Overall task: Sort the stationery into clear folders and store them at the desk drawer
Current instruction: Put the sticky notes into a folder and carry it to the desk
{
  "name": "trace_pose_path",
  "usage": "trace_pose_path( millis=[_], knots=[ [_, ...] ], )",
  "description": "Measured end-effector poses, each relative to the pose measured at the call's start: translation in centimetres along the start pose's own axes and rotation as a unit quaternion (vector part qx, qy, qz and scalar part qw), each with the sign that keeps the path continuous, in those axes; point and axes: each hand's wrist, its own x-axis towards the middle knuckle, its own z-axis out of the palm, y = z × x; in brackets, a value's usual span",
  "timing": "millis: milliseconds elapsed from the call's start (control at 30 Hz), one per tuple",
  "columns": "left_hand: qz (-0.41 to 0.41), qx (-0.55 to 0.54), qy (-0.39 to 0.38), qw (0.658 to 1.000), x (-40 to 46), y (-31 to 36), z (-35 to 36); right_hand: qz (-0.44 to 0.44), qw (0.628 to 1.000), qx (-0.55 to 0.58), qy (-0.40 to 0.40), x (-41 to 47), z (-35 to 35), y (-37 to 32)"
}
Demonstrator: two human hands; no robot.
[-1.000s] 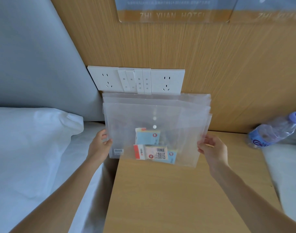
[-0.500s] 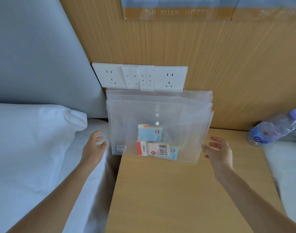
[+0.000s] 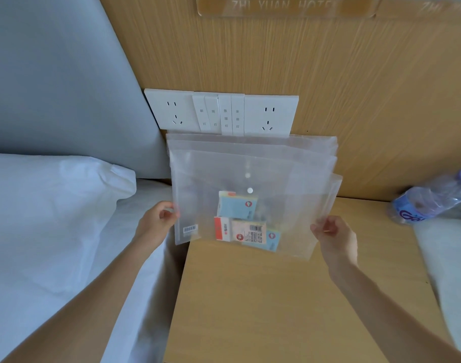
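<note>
Head view: the folders (image 3: 253, 163) are stood upright at the back of the surface (image 3: 276, 297), against the wall, pinched at each side edge by the left hand (image 3: 156, 224) and the right hand (image 3: 334, 237). Edges should be squared and gripped evenly, so the packets (image 3: 246, 224) inside are not spilled.

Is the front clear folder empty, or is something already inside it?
Not empty. Through the front clear folder, several small stationery packs show, resting low inside it. Exactly what they are cannot be told.
</note>
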Motion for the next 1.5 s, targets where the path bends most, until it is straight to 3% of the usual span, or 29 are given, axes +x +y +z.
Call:
trace_pose_path(
  millis=[167,500,800,1167,1500],
  knots=[
    [0.025,0.009,-0.011,1.000,-0.3,0.1,-0.2,-0.010,1.000,0.026,-0.012,-0.5,-0.3,-0.1],
    [0.040,-0.082,0.031,0.995,-3.6,2.2,-1.3,-0.048,0.994,0.093,-0.021,-2.2,-3.6,-4.0],
    [0.164,-0.102,0.037,0.980,-12.3,14.8,-8.3,-0.122,0.982,0.141,0.009,-8.8,-16.3,-13.8],
    [0.376,-0.279,-0.126,0.875,-24.6,31.9,-14.9,-0.264,0.918,0.210,0.207,-28.2,-36.8,-26.6],
    [0.484,-0.305,-0.317,0.756,-41.4,38.2,-11.3,-0.269,0.854,0.188,0.403,-50.2,-49.3,-23.0]
  ],
)
